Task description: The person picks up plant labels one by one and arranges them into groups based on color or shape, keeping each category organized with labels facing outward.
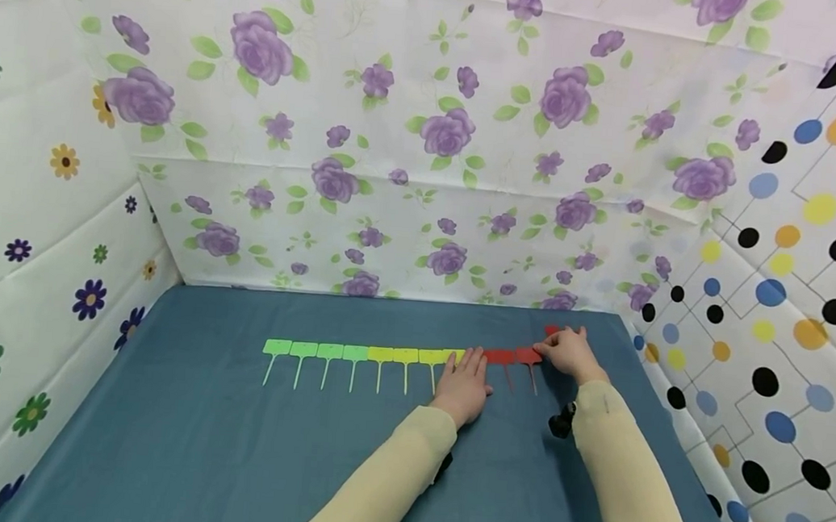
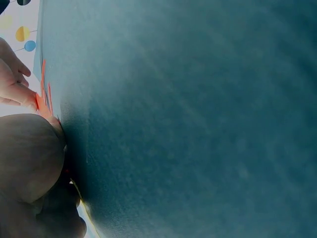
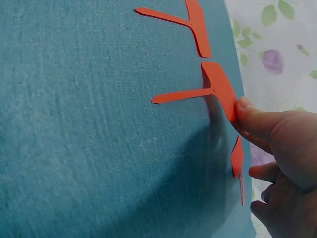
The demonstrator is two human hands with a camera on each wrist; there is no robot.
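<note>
T-shaped plant labels lie in a row: green labels (image 1: 303, 349) at the left, yellow labels (image 1: 406, 356) in the middle, red at the right end. My right hand (image 1: 571, 355) pinches the outer corner of the last red plant label (image 3: 225, 96) between thumb and finger. Beside it lies another red label (image 3: 198, 29), with a narrow gap between the two in the right wrist view. My left hand (image 1: 461, 389) rests with outstretched fingers over the row where yellow meets red, hiding part of it. In the left wrist view, the palm side of that hand (image 2: 29, 153) is dark and close.
One more red label (image 1: 552, 330) lies behind my right hand, partly covered by it. A blue-grey cloth (image 1: 180, 438) covers the table. Floral sheeting (image 1: 398, 130) rises at the back edge, with dotted sheeting (image 1: 784, 335) on the right and flowered sheeting (image 1: 37, 291) on the left.
</note>
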